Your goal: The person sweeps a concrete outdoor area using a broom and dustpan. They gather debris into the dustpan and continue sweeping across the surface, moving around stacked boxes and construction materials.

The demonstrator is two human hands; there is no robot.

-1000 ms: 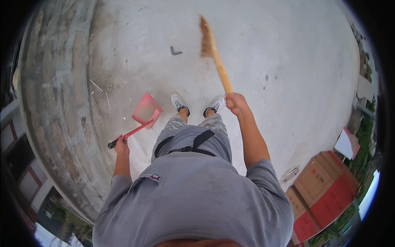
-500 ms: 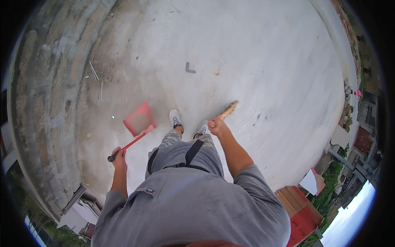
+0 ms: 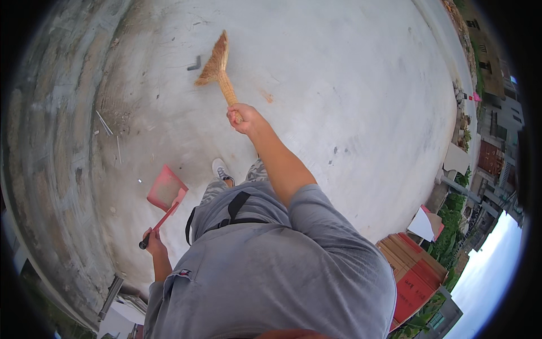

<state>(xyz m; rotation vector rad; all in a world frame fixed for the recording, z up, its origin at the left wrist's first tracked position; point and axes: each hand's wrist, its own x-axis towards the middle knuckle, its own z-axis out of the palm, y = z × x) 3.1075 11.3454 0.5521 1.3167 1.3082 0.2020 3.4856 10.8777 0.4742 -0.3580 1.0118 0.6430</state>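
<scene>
My right hand (image 3: 243, 117) is wrapped round the bound handle of a straw hand broom (image 3: 217, 65), held out ahead of me with its flared bristles pointing away. Close to those bristles lies a small dark L-shaped piece (image 3: 195, 62) on the concrete. Off to my left, my left hand (image 3: 153, 240) grips the long handle of a red dustpan (image 3: 167, 189) near its black end. The pan is at floor level beside my feet, with greyish dirt showing inside it. Whether its lip touches the floor, I cannot tell.
Thin white strips (image 3: 104, 123) lie on the concrete floor (image 3: 350, 101) to the left, with scattered dirt around them. A rough, stained concrete strip (image 3: 62, 124) runs along the left edge. Behind me on the right are stacked cardboard boxes (image 3: 415, 282).
The broom has swung from near my right foot forward and left, out to the L-shaped piece. My left hand keeps hold of the dustpan, which stays near my feet.
</scene>
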